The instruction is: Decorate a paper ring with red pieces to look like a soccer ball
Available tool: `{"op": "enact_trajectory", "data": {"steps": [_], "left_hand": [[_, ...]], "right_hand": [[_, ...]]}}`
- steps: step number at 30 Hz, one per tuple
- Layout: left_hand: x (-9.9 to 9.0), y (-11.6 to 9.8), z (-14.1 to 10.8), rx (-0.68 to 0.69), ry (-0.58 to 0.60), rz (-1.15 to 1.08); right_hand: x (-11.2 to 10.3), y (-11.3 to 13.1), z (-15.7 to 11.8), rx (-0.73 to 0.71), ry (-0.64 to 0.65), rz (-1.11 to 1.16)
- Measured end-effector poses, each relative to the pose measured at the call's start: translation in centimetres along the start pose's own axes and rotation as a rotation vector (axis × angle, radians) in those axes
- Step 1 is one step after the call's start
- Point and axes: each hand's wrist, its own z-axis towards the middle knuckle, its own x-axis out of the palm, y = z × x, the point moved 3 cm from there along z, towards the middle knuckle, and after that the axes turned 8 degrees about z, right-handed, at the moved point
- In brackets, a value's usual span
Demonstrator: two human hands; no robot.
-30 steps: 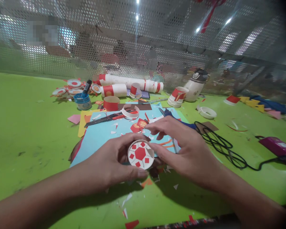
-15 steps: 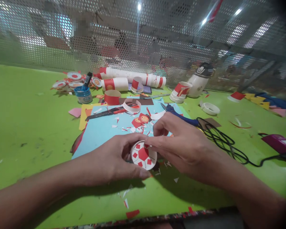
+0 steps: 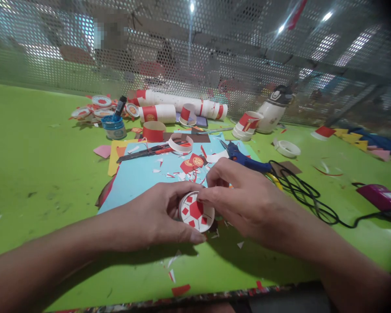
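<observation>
White disc (image 3: 197, 211): here it is, up close to the middle of the near edge of the bench (image 3: 35, 174), patterned face towards the wearer.
Left hand (image 3: 156, 215): curled round it, fingers at the far side, thumb along the near side, holding it.
Right hand (image 3: 247, 202): fingertips bunched, touching the upper right; pinching a piece? Cannot tell.
Red pieces (image 3: 185, 211): big one in the centre, several diamonds round it, already on; looks nearly complete, though the covered patch can't be judged.
Blue sheet (image 3: 127, 182): just beyond, strewn with scraps (image 3: 182, 176).
Far edge: long cup stack (image 3: 169, 99) lying along it, decorated discs (image 3: 101, 101) heaped towards the left corner.
</observation>
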Motion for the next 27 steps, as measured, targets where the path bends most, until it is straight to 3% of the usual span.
{"op": "enact_trajectory", "data": {"steps": [18, 27], "left_hand": [[-0.41, 0.4, -0.06, 0.01, 0.029, -0.006], [-0.56, 0.07, -0.08, 0.03, -0.009, -0.023]], "right_hand": [[0.15, -0.6, -0.08, -0.032, -0.009, 0.086], [-0.67, -0.32, -0.29, -0.036, -0.088, 0.159]]}}
